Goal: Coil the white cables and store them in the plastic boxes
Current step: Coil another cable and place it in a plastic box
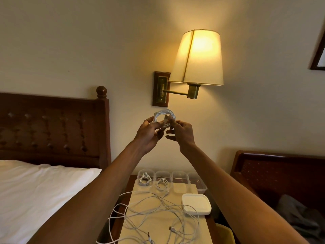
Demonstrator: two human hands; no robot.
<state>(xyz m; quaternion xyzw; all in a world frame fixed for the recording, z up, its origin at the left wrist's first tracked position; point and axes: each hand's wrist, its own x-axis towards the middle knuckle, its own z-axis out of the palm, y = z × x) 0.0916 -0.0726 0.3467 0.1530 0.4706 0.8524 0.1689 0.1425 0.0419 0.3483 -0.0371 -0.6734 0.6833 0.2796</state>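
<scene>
I hold a coiled white cable (164, 118) up in front of the wall, below the lamp. My left hand (149, 133) grips the coil's lower left side. My right hand (181, 132) pinches its right side near a plug end. Down on the nightstand stands a row of clear plastic boxes (197, 182). The leftmost box holds a coiled cable (145, 179), and the one beside it holds another coil (162, 184). The two boxes on the right look empty. A tangle of loose white cables (154, 213) lies across the nightstand's front.
A stack of white lids (196, 203) sits to the right of the loose cables. A lit wall lamp (198, 59) hangs above my hands. A bed with a white pillow (44, 187) is at left, a wooden chair (274, 173) at right.
</scene>
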